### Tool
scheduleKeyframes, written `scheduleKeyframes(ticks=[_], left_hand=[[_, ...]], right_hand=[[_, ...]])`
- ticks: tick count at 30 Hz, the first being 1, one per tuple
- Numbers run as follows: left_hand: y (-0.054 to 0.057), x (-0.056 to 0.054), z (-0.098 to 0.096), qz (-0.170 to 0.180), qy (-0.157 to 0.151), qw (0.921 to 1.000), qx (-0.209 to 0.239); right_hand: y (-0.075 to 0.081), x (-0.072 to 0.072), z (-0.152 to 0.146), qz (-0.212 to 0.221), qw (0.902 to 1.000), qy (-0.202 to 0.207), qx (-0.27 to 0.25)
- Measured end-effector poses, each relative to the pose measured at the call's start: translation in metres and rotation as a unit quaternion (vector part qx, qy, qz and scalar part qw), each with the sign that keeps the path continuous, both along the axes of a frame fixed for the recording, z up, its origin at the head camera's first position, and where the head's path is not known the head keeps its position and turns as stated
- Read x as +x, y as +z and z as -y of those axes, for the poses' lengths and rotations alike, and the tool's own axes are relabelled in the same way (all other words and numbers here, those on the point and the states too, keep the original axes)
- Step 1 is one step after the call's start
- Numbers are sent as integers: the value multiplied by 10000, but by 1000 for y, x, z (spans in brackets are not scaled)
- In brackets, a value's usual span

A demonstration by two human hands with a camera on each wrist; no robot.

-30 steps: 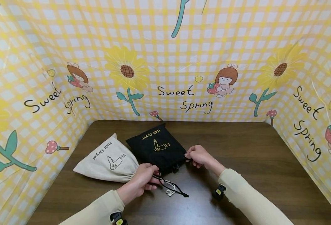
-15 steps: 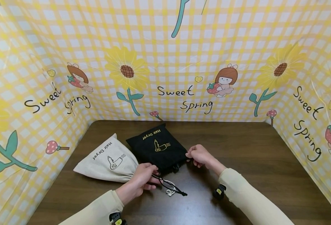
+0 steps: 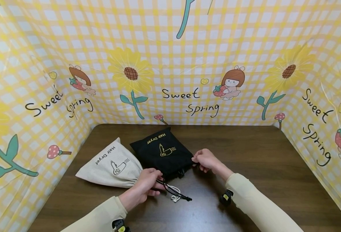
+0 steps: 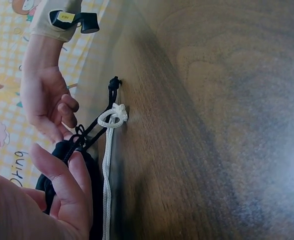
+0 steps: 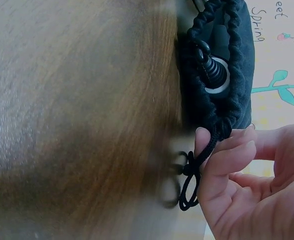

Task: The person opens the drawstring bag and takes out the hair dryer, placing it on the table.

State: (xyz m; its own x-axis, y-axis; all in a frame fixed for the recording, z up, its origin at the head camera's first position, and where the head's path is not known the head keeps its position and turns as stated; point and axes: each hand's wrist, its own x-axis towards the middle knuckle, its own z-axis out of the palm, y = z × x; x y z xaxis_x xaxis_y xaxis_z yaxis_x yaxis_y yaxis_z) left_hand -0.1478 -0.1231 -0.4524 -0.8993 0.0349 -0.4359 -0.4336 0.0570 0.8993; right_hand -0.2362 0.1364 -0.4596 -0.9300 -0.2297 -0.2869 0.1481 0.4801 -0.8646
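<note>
A black drawstring bag [image 3: 161, 154] printed "Hair Dryer" lies in the middle of the head view. My left hand [image 3: 147, 185] pinches the near-left corner of its gathered mouth, where a black drawstring [image 3: 173, 190] trails toward me. At the other end of the mouth, my right hand [image 3: 206, 160] pinches the corner between thumb and fingers, beside a small black cord loop [image 5: 189, 187]. The mouth gapes in the right wrist view, showing a black ribbed cord sleeve [image 5: 214, 72] and a white ring inside. The rest of the contents is hidden by cloth.
A beige drawstring bag [image 3: 109, 164], also printed "Hair Dryer", lies to the left, its gathered neck by my left hand. Its knotted white cord [image 4: 118, 116] rests on the brown wooden table [image 3: 246, 199]. A yellow checked cloth [image 3: 176, 58] hangs around the table's back and sides.
The black drawstring's knotted end has drawn slightly up and to the left. The bag's right corner and my right hand have shifted a touch to the right. Both hands keep their hold.
</note>
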Motion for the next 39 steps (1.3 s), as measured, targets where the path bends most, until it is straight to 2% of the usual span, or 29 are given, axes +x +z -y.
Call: scheduleKeyframes(ticks=[30, 39], left_hand=[[2, 0, 6, 119, -7, 9999, -20], [3, 1, 7, 90, 6, 10000, 0]], right_hand=[[3, -2, -2, 77, 9999, -62, -21], [2, -2, -4, -21, 10000, -50, -19]])
